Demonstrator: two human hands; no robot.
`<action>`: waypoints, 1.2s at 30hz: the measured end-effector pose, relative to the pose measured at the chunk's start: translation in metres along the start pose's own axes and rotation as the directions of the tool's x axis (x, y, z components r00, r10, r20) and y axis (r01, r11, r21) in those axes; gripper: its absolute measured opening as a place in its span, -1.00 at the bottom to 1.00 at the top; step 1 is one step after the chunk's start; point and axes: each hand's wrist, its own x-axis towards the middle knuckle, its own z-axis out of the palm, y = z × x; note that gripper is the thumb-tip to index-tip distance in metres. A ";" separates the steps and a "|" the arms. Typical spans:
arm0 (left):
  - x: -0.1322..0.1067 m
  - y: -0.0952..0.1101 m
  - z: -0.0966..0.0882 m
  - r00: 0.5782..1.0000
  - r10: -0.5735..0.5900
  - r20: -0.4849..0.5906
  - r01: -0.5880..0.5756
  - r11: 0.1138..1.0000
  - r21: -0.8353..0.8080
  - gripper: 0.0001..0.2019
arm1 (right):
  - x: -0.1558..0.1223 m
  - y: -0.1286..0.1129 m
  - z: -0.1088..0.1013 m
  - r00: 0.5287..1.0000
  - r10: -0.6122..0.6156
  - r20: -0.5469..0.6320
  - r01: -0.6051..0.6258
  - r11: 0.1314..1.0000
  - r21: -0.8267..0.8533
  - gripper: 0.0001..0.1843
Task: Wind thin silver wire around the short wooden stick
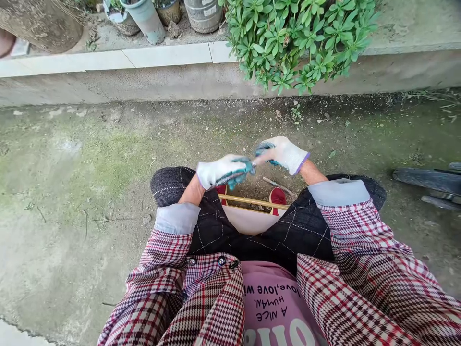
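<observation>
My right hand (283, 153), in a white knitted glove with a dark green palm, is closed around the light brown, wooden-looking handle (265, 157) of a narrow tool. Toward the left, the tool continues as a thin grey metal part, blurred, so its exact kind is unclear. My left hand (228, 170), gloved alike, closes on this grey part. Both hands are close together above the ground, between my knees. Below them, near my red shoes, a thin stick (278, 185) lies on the dirt.
I sit on a low seat with a yellowish rail (254, 202). Ahead runs a concrete ledge (162, 84) edged with white tiles (165, 56), bearing several pots. A leafy green plant (288, 43) overhangs it. A dark wheel-like object (427, 180) stands at the right.
</observation>
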 end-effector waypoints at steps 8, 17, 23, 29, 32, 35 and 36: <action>0.038 -0.026 -0.005 0.970 -0.024 -0.242 0.195 0.670 0.716 -0.80 | -0.006 -0.008 0.007 0.998 -0.030 0.049 0.036 0.993 -0.113 -0.82; 0.028 -0.011 -0.014 0.821 0.082 -0.564 -0.130 0.990 -0.046 -0.73 | -0.009 -0.013 0.005 0.997 0.073 0.026 -0.077 0.977 0.201 -0.81; 0.001 -0.001 0.002 0.983 0.133 -0.126 -0.144 0.987 -0.077 -0.64 | -0.006 -0.008 0.000 0.994 0.091 0.052 -0.098 0.984 0.150 -0.83; 0.019 -0.015 0.010 0.999 0.000 -0.043 0.023 0.837 0.546 -0.71 | -0.002 0.001 -0.003 0.996 -0.048 0.075 0.049 0.999 -0.012 -0.68; 0.032 -0.023 0.001 0.970 0.035 -0.240 0.162 0.642 0.749 -0.68 | -0.006 -0.003 0.001 0.996 0.013 0.086 -0.019 0.997 0.073 -0.80; 0.038 -0.026 -0.012 0.873 0.161 -0.461 0.211 0.726 0.655 -0.66 | -0.009 -0.010 0.003 0.999 0.048 0.023 -0.052 0.962 0.268 -0.87; 0.039 -0.026 -0.015 0.827 0.186 -0.531 0.196 0.789 0.582 -0.66 | -0.009 -0.012 0.003 0.999 0.050 -0.007 -0.045 0.943 0.330 -0.82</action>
